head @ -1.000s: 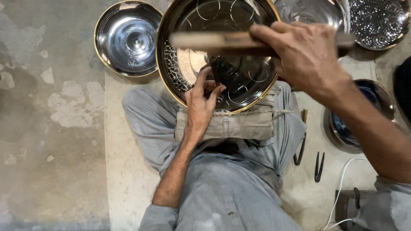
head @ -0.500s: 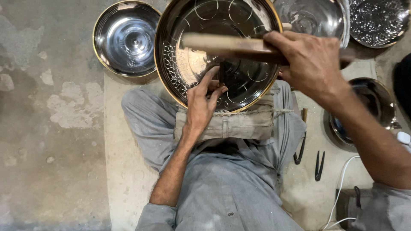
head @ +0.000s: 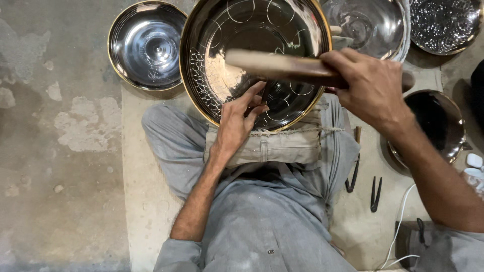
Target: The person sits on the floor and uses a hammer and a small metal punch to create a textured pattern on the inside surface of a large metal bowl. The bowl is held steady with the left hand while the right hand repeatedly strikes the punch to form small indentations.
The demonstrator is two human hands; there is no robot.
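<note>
The big bowl (head: 252, 45) lay tilted on a cloth pad (head: 282, 143) across the person's lap. The left hand (head: 237, 123) pressed fingertips, pinched as if on a small tool, inside the bowl near its lower rim. The right hand (head: 370, 88) was clamped on a wooden mallet (head: 275, 65) held over the bowl. The bowl looked stiff, polished metal, likely slippery and easily dented; its gilded rim seemed the safest hold.
</note>
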